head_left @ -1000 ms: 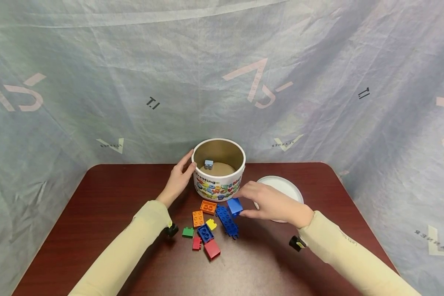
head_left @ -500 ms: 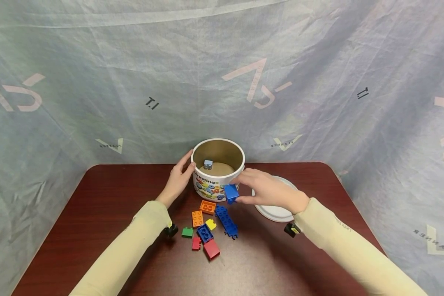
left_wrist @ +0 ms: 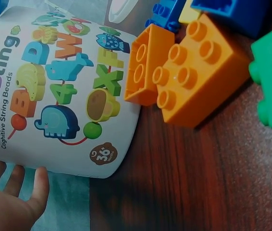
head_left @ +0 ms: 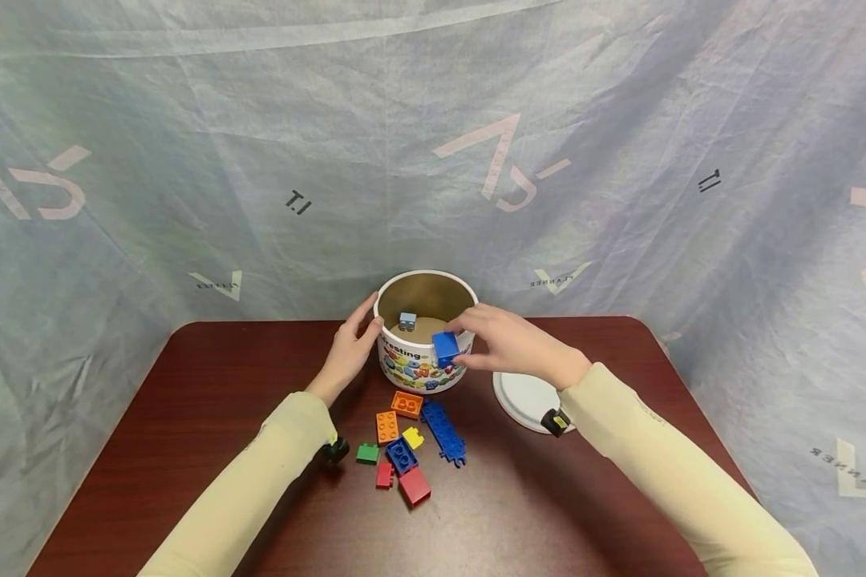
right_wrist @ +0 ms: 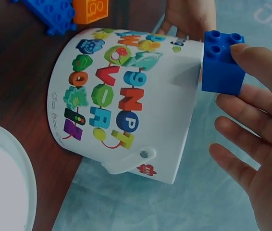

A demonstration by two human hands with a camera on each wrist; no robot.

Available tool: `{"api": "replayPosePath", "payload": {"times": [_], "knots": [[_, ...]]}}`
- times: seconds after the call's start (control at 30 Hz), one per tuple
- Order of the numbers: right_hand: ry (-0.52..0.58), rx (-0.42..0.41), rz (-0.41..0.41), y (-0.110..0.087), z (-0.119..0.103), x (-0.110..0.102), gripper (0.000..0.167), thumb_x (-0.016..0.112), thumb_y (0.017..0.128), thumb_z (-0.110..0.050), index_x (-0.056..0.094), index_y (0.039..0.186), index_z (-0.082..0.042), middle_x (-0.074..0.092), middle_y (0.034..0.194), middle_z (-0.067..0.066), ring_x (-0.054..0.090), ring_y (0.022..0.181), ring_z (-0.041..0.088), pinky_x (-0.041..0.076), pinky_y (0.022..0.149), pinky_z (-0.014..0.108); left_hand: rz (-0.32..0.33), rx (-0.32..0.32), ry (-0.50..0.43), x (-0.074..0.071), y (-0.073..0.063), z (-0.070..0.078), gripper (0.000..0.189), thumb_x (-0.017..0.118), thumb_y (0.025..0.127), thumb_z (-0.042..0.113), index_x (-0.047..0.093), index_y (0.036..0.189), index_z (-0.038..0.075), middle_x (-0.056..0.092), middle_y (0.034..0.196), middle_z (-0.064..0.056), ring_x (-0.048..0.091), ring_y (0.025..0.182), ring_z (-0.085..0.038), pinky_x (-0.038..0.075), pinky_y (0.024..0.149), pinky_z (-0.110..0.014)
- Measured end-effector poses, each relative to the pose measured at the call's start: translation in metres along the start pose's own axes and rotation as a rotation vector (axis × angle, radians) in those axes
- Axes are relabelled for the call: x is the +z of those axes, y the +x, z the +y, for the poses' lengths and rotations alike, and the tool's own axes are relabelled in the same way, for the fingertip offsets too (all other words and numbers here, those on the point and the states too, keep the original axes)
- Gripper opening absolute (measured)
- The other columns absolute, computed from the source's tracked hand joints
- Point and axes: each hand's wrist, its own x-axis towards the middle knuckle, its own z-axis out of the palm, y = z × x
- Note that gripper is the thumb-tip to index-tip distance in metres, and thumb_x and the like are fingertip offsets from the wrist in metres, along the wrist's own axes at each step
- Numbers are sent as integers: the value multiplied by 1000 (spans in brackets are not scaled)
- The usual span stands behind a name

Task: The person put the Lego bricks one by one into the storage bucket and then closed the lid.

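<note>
My right hand (head_left: 512,343) pinches a blue toy building brick (head_left: 445,344) between thumb and fingers at the near right rim of a white bucket (head_left: 397,349). In the right wrist view the brick (right_wrist: 223,77) has its studs toward the thumb, and the other fingers are spread apart. My left hand (head_left: 350,346) steadies the bucket's left side, its thumb at the rim and its fingers extended along the wall. A small light-blue brick (head_left: 407,320) lies inside on the bucket's floor. Printed letters and animals cover the bucket's outside.
In front of the bucket lie two orange bricks (head_left: 386,427), a long blue piece (head_left: 443,431), a yellow brick (head_left: 413,437), a dark blue brick (head_left: 402,455), a green brick (head_left: 367,453) and two red bricks (head_left: 414,486). A white round lid (head_left: 523,397) lies to the right under my right forearm.
My right hand has lifted the blue brick from beside the long blue piece and carried it up and leftward to the bucket's rim. My left hand has stayed on the bucket.
</note>
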Motion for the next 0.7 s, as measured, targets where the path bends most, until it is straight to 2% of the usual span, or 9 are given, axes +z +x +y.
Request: {"api": "replayPosePath", "payload": {"times": [0.2,0.33,0.47,0.7], "knots": [[2,49,3,10,11,0,41,81,94,-27,70,126,-4,70,120,8,63,109,24,55,93,41,2,2,5,-1,0,0,57,53,111,29,36,164,17,33,169,-8,27,156,-30,28,123,-55],[-9,78,5,19,17,1,41,79,95,-28,70,127,-4,70,123,9,63,113,25,54,96,42,6,1,8,-1,0,2,57,53,111,28,35,165,18,32,169,-7,28,156,-29,29,124,-54],[7,142,-8,27,22,2,43,78,96,-29,69,130,-5,69,127,9,62,118,27,53,99,43,4,-1,12,0,1,1,57,52,111,28,35,165,18,32,169,-7,27,156,-29,29,123,-54],[24,205,-25,38,32,7,42,76,98,-29,67,132,-5,69,128,9,60,120,28,52,101,44,8,0,13,0,0,2,57,53,111,29,36,165,20,33,169,-6,28,156,-28,29,123,-54]]}}
